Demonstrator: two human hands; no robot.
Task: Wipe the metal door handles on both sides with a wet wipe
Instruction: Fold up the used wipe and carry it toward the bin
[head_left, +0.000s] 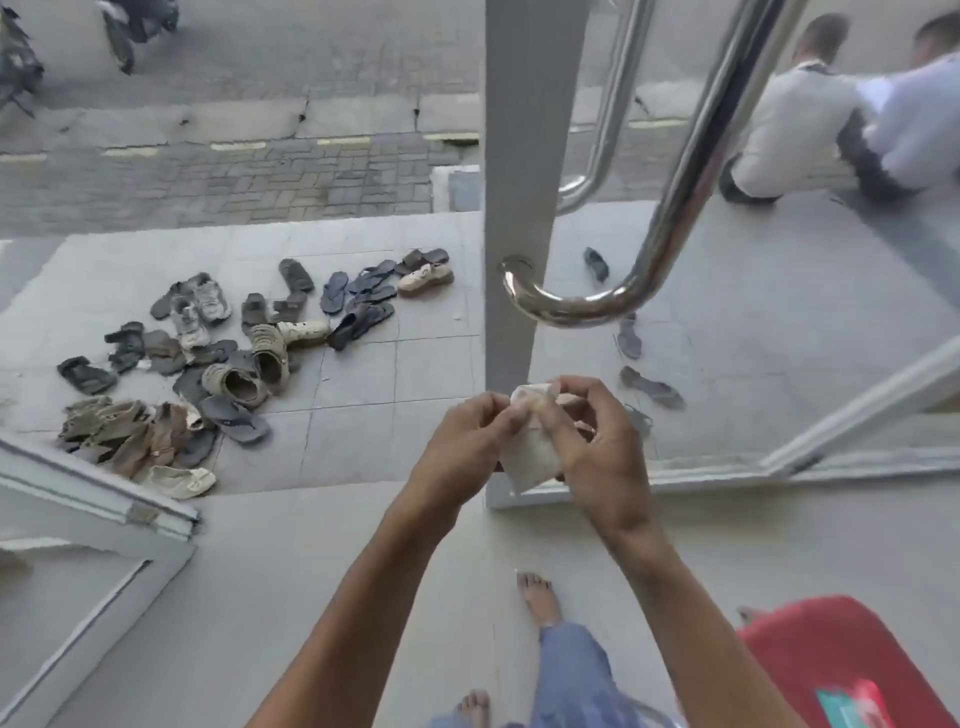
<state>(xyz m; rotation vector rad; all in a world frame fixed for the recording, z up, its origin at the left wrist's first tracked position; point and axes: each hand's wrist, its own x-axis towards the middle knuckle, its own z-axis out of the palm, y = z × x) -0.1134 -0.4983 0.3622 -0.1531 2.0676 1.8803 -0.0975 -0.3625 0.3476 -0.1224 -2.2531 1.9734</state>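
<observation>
A white wet wipe (532, 452) hangs folded between my two hands, low in front of the door's edge. My left hand (462, 447) pinches its upper left part. My right hand (592, 441) pinches its top and right side with curled fingers. Above them, a polished metal door handle (670, 223) curves down on the near side of the glass door and meets the grey door frame (519, 171). A second metal handle (608, 114) shows through the glass on the far side. Neither hand touches a handle.
Several sandals and shoes (244, 358) lie on the tiled landing at left. Two people in white shirts (831, 114) sit outside beyond the glass. A red plastic chair (841, 670) stands at lower right. My bare feet (537, 597) are on the floor. Another door frame (98, 493) juts in at left.
</observation>
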